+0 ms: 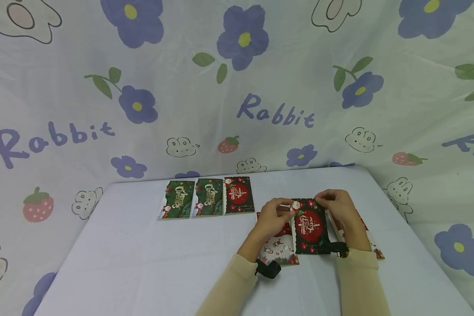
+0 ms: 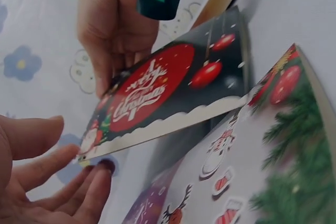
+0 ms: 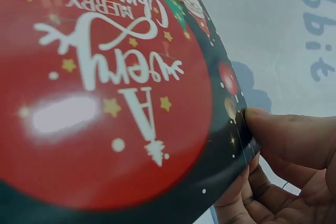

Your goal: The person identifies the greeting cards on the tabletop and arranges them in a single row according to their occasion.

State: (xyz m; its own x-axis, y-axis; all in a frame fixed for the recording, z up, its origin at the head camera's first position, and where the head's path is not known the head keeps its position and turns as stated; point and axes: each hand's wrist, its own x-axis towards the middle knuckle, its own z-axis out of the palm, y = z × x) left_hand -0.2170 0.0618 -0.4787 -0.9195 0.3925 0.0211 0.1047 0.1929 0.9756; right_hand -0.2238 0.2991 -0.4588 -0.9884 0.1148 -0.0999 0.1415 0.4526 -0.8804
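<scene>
A black Christmas card [image 1: 310, 228] with a red circle and white lettering is tilted up above the white table. My right hand [image 1: 341, 213] pinches its top right corner between thumb and fingers. My left hand [image 1: 274, 217] is at the top left corner; in the left wrist view a fingertip meets that corner while the thumb [image 2: 37, 135] stays apart. A red-and-white card [image 1: 282, 250] with small snowman figures lies below the left hand, partly covered. Another red-and-white card [image 1: 374, 243] lies mostly hidden behind the right forearm. A pale edge [image 1: 333, 226] shows beside the black card.
Two green Christmas cards [image 1: 178, 199] [image 1: 209, 197] and a black-and-red one [image 1: 238, 195] lie in a row at the back of the table [image 1: 142, 263]. A patterned cloth [image 1: 205, 96] hangs behind. Each wrist wears a black camera [image 1: 268, 268].
</scene>
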